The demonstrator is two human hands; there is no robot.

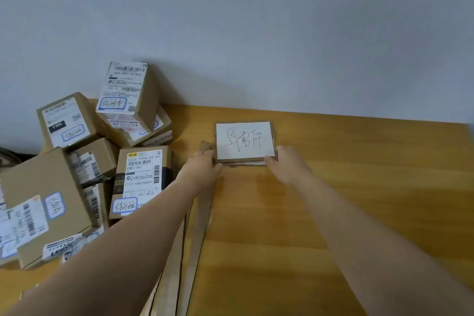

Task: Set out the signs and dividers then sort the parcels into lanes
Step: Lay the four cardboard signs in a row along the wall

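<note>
A stack of cardboard signs (245,142) lies flat on the wooden table (359,187) near the wall; the top one bears a white sheet with handwritten characters. My left hand (205,165) grips the stack's left edge and my right hand (287,164) grips its lower right corner. Long cardboard divider strips (197,233) lie on the table under my left forearm, running toward me. A heap of brown parcels (84,161) with shipping labels fills the left of the table.
A plain grey wall (256,33) rises directly behind the table. The parcel heap reaches the table's left and front-left edges. Bare wood stretches to the right of the signs.
</note>
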